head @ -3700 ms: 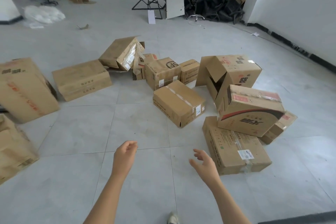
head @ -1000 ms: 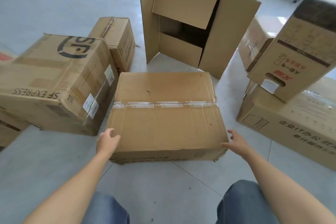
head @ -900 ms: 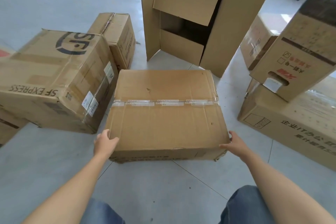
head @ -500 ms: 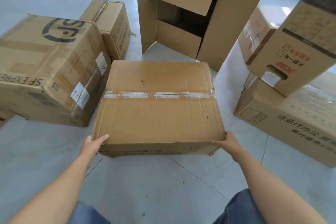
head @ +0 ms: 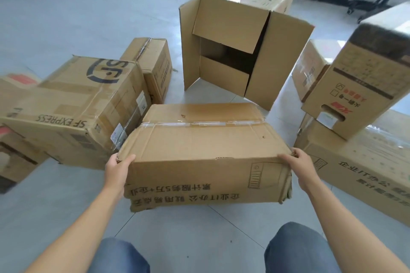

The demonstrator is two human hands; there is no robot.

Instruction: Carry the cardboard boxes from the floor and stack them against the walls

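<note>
Where the grey tiled floor (head: 66, 17) meets the person's knees, a brown taped cardboard box (head: 204, 146) is held at its near upper corners. The left corner is gripped by the left hand (head: 116, 173) and the right corner by the right hand (head: 299, 168), each thumb laid over the top edge. Its long axis is set left to right, along the clear tape seam. The printed face is turned toward the person, lettering inverted. Flaps sealed; contents unseen. Behind it, a large open-flapped cardboard box (head: 244, 51) is laid on its side, interior dark. An "SF EXPRESS" cardboard box (head: 84, 106) is set just beside the left corner.
</note>
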